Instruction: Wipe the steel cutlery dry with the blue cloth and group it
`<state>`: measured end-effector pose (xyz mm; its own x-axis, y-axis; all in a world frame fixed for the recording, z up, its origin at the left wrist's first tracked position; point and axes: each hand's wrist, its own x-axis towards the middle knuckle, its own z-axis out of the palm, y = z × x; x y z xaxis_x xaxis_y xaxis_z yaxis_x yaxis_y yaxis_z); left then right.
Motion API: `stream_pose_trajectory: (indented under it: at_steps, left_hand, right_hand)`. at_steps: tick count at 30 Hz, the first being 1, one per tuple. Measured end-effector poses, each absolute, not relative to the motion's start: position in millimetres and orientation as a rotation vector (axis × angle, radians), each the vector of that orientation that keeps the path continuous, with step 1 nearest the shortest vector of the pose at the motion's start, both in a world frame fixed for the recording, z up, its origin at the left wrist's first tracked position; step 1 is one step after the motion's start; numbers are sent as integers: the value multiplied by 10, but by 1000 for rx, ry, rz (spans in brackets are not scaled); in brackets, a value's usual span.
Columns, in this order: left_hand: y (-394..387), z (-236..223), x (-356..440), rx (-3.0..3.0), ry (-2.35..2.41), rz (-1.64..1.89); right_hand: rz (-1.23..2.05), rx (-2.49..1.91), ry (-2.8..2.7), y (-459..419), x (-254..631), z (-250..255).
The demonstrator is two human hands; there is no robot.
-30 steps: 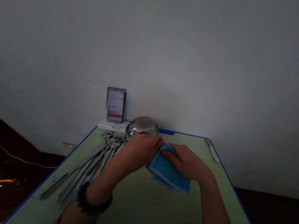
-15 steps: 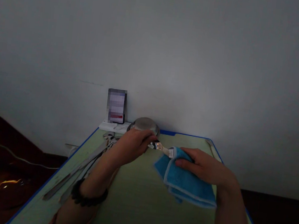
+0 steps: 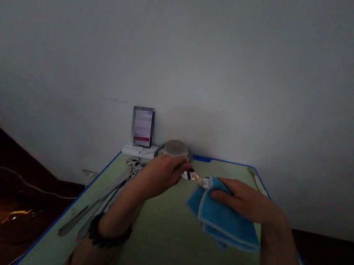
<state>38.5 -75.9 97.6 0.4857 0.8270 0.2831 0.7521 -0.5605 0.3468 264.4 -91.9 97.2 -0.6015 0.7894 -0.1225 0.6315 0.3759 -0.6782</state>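
My left hand [image 3: 169, 173] is closed, its fingertips pinching one end of a small shiny metal utensil [image 3: 190, 175]. Its exact kind cannot be made out, as fingers cover one end and cloth the other. My right hand [image 3: 236, 196] grips a folded blue cloth [image 3: 229, 222] with pale edging, thumb on top. A white tag [image 3: 205, 182] shows at the cloth's near corner, where the utensil meets it. Behind my left hand an upturned metal bowl [image 3: 175, 148] rests at the table's back edge. Several long metal utensils [image 3: 107, 197] lie in a bunch left of my left forearm.
A phone [image 3: 143, 127] leans on the wall, standing on a white strip-shaped base [image 3: 137, 150]. A slim pale-handled tool [image 3: 255, 177] lies along the right edge of the green, blue-rimmed table [image 3: 172, 241]. A white cable [image 3: 29, 183] runs across the floor at left.
My right hand and the cloth have drawn right, away from my left hand, uncovering the shiny utensil between them. Over the last half second the hands have hardly moved; the view has shifted slightly.
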Motion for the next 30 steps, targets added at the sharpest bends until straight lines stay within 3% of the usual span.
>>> stream_pose_trajectory:
  at_steps: [7,16,23,30]
  left_hand:
    - [-792,983,415,2613,1385,632]
    - [-733,987,285,2115,1087,875]
    - [-741,1010,162,1986,879,840]
    - [-806,1030,343,2205,859,827]
  right_hand:
    - [857,-1228,-2396,-905,2404,952]
    - [1129,-1235,-2260,-943,2722,986]
    - [1301,-1194,-2134,-944,2819,967]
    - [1013,-1129,-2285,-908,2492,949]
